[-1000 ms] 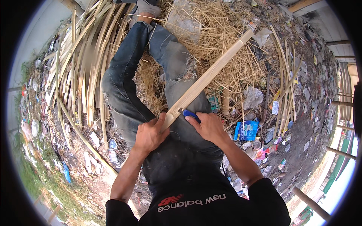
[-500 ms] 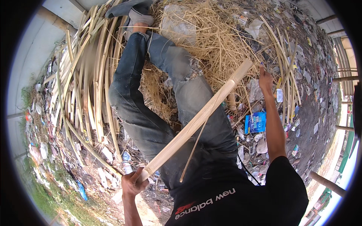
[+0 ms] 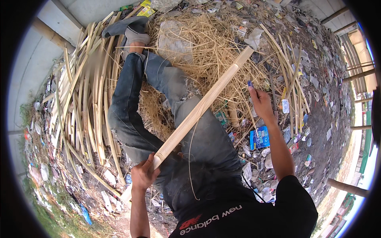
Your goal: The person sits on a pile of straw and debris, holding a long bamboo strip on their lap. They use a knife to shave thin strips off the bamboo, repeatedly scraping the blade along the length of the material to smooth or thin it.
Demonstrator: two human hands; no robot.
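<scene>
Across jeans [image 3: 184, 107]: pale slat [image 3: 200, 108] (gripped).

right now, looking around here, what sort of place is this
Probably a rough, informal outdoor work spot, perhaps beside a simple shelter. Long pale strips lie piled at the left, straw-like shavings are heaped ahead, and the dirt ground is strewn with litter.

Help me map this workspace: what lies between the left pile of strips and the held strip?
In the head view, jeans-clad legs lie between the pile and the held strip, with straw between the legs.
</scene>
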